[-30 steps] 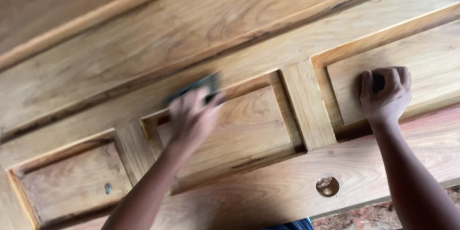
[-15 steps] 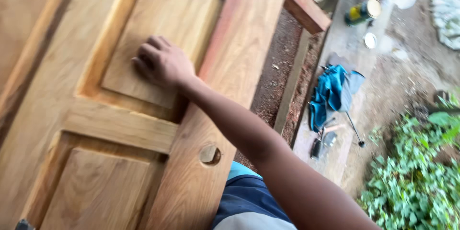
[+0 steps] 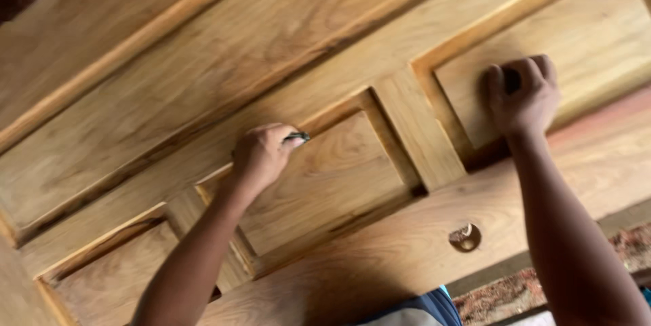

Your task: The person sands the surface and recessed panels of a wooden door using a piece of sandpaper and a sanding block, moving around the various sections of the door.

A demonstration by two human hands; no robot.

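Two bare hands worked on a panelled wooden door (image 3: 285, 34) that filled nearly the whole head view, its surface a warm honey-brown timber with long, wavy grain and darker streaks along the moulded edges. The left hand (image 3: 261, 155) lay at the upper edge of the middle raised panel (image 3: 332, 180), its fingers pressed together around a small dark pad (image 3: 297, 137), probably a piece of abrasive sheet; only a thin sliver of the pad showed past the fingertips, so its shape and texture could not be made out. The right hand (image 3: 521, 95) rested on the right-hand panel (image 3: 576, 48), knuckles up and fingers curled tight into a fist-like grip; a dark patch showed between the fingers, but whether it was a held object or shadow could not be told. Rectangular recessed panels were framed by flat rails and a short upright stile (image 3: 420, 129), all smooth and matt. A round bored hole (image 3: 465, 237) pierced the lower rail, with something pale inside it. The left panel (image 3: 108, 278) was partly hidden by the left forearm and cut off by the frame edge. Blue-grey clothing (image 3: 420, 309) and a strip of reddish ground (image 3: 502, 295) appeared at the bottom margin.
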